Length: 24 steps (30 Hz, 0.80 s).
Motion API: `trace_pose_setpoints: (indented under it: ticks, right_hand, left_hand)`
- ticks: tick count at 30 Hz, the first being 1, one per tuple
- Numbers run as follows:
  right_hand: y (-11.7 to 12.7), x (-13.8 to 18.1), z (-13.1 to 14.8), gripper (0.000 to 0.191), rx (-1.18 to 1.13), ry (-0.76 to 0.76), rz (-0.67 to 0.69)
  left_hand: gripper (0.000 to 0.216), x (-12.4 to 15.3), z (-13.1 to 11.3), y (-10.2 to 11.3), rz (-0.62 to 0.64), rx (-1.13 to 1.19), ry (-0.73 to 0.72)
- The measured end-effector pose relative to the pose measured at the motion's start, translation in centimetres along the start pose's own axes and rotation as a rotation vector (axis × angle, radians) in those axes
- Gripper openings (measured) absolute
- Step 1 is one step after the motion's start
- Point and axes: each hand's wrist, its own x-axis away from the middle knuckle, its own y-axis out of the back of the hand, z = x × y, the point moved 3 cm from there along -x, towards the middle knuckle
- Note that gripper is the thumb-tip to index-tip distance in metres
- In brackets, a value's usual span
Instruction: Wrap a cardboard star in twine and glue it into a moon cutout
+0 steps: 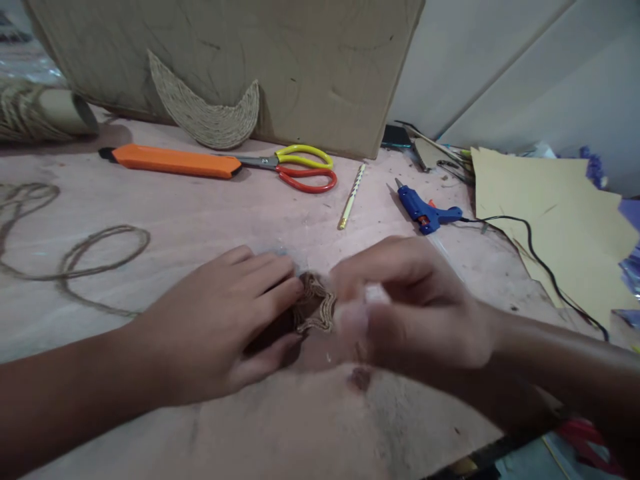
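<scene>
A small shape wound with jute twine [315, 308] lies on the pinkish board [200, 220] between my hands. My left hand [225, 320] rests on its left side, fingers stretched out and pressing it down. My right hand [405, 310] is at its right edge, blurred by motion, with fingers curled together near the shape; what they pinch cannot be made out.
Behind lie an orange utility knife [170, 161], yellow-and-red scissors [295, 167], a pencil [352, 196] and a blue glue gun [425, 211] with its black cord. A twine crescent [210, 113] leans on a cardboard sheet [280, 60]. Loose twine [75, 257] loops left; tan paper [550, 220] lies right.
</scene>
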Motion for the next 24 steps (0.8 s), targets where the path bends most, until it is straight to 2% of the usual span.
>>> trace_pose_setpoints:
  ticks: [1,3,4,7,10,13,17,20,24]
  right_hand:
    - [1.5,0.1,-1.0,0.055,0.062,-0.010,-0.073]
    - [5.6,0.8,-3.4,0.039,0.379,-0.067,-0.374]
    - [7.6,1.4,-4.8,0.030,0.450,-0.103,-0.458]
    - [12.8,3.3,-8.7,0.006,0.600,-0.171,-0.611]
    - [15.9,5.2,-11.7,0.017,0.665,-0.287,-0.602]
    - [17.2,6.8,-13.7,0.019,0.643,-0.373,-0.511]
    - [17.6,8.3,-15.4,0.025,0.625,-0.427,-0.421]
    - [17.4,8.5,-16.2,0.030,0.629,-0.440,-0.442]
    - [17.0,8.3,-16.0,0.056,0.658,-0.461,-0.499]
  left_hand:
    - [0.019,0.1,0.0,-0.1,-0.015,-0.020,-0.017]
    - [0.017,0.3,0.1,-0.2,-0.035,-0.049,-0.031]
    - [0.017,0.3,0.1,-0.3,-0.045,-0.061,-0.033]
    - [0.017,0.4,0.0,-0.5,-0.046,-0.087,-0.036]
    - [0.018,0.5,0.0,-0.7,-0.059,-0.100,-0.037]
    - [0.019,0.5,0.0,-0.9,-0.052,-0.100,-0.033]
    - [0.017,0.5,0.0,-0.6,-0.049,-0.094,-0.028]
    - [0.017,0.4,-0.1,-0.3,-0.041,-0.103,-0.028]
    - [0.022,0.3,-0.1,0.1,-0.034,-0.105,-0.033]
